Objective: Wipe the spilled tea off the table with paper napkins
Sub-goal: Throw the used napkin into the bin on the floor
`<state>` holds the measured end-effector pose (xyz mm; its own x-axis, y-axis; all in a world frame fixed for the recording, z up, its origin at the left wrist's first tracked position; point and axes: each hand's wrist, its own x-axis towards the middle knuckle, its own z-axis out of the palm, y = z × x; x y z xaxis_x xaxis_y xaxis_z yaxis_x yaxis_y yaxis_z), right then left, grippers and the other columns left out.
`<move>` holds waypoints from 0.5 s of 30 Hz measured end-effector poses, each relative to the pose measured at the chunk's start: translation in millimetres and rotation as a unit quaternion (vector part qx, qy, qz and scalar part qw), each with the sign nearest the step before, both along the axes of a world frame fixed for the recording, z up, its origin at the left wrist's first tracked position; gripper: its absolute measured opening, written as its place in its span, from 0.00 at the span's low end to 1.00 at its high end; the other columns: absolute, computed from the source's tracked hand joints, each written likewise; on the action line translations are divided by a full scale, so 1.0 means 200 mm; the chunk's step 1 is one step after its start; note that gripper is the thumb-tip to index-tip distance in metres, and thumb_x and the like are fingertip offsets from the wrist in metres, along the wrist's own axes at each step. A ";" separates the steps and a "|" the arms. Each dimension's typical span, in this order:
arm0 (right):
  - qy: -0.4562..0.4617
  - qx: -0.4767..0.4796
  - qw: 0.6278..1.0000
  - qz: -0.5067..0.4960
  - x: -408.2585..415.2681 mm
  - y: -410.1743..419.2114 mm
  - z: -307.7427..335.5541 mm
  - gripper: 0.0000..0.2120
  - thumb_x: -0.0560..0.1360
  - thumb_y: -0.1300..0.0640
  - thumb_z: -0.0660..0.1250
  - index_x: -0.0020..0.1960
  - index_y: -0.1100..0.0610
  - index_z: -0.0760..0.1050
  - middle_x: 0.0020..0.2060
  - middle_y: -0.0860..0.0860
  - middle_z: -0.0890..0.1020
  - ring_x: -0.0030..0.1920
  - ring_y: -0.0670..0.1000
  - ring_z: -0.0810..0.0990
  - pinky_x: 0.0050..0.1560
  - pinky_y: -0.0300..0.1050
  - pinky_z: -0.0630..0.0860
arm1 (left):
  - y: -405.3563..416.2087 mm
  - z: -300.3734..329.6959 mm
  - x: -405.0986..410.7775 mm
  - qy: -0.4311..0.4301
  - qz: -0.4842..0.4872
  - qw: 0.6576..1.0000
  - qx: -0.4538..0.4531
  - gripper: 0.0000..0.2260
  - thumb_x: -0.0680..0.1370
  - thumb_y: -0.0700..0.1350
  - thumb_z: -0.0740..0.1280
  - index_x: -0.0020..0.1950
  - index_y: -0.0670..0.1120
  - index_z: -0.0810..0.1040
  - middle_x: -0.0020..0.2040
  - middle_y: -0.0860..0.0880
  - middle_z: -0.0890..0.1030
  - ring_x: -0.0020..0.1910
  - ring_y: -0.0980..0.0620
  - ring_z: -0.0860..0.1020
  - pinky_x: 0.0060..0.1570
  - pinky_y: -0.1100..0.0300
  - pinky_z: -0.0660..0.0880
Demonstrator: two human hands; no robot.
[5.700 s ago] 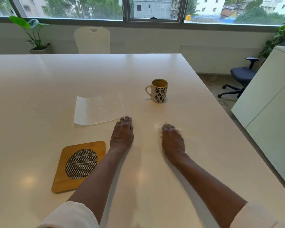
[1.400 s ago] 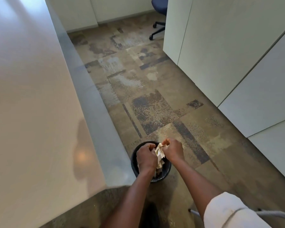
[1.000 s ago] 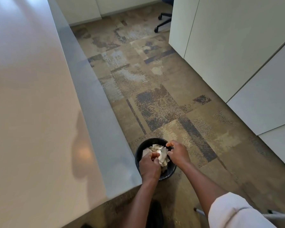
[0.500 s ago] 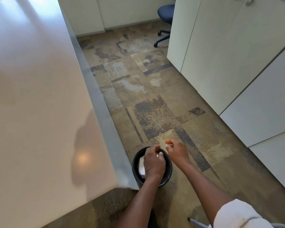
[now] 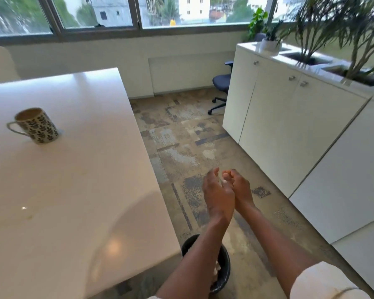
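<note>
My left hand (image 5: 217, 196) and my right hand (image 5: 240, 186) are raised side by side over the floor, right of the table, fingers extended and touching each other, holding nothing. Below my forearms stands a black bin (image 5: 224, 275); a bit of crumpled used napkin (image 5: 216, 270) shows inside it, mostly hidden by my left arm. The white table (image 5: 73, 190) fills the left side. A leaf-patterned mug (image 5: 38, 126) with tea stands on it at the far left. A faint small stain (image 5: 29, 216) shows on the tabletop near a bright glint.
White cabinets (image 5: 289, 130) line the right side, topped with planters and large plants (image 5: 343, 29). A blue office chair (image 5: 221, 83) stands on the patterned floor by the far wall. A pale chair back (image 5: 0, 63) shows behind the table. Windows run along the back.
The crumpled napkin went into the bin and my hands let it go. Both hands have lifted up and forward, empty. My view has risen from the bin to the table and room.
</note>
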<state>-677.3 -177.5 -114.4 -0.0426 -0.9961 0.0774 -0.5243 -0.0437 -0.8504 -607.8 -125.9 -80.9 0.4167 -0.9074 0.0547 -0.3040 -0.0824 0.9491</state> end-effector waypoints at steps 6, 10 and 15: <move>-0.003 -0.083 0.996 0.019 0.19 -0.05 0.31 0.09 0.82 0.54 0.61 0.51 0.55 0.78 0.42 0.50 0.83 0.42 0.49 0.81 0.43 0.45 0.77 | -0.04 0.33 0.22 -0.011 0.031 0.997 -0.071 0.18 0.78 0.39 0.64 0.68 0.51 0.71 0.63 0.52 0.75 0.61 0.52 0.75 0.63 0.58 0.73; 0.002 -0.134 0.990 0.045 0.41 -0.06 0.47 0.11 0.82 0.54 0.60 0.54 0.57 0.78 0.46 0.52 0.84 0.45 0.51 0.81 0.48 0.45 0.77 | -0.02 0.47 0.49 -0.037 0.068 0.992 -0.104 0.19 0.77 0.37 0.64 0.67 0.48 0.73 0.63 0.49 0.77 0.60 0.50 0.76 0.63 0.54 0.74; -0.013 -0.178 0.980 0.089 0.76 -0.04 0.63 0.12 0.82 0.53 0.60 0.56 0.57 0.79 0.49 0.52 0.83 0.49 0.51 0.82 0.52 0.47 0.78 | 0.03 0.57 0.87 -0.075 0.102 0.983 -0.131 0.17 0.78 0.36 0.65 0.66 0.46 0.74 0.63 0.46 0.78 0.59 0.47 0.78 0.63 0.53 0.75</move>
<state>-524.8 -186.0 10.9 0.1233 -0.8977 0.4230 -0.4602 -0.4293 -0.7771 -434.5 -119.4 33.3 0.5583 -0.7521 0.3502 -0.4443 0.0854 0.8918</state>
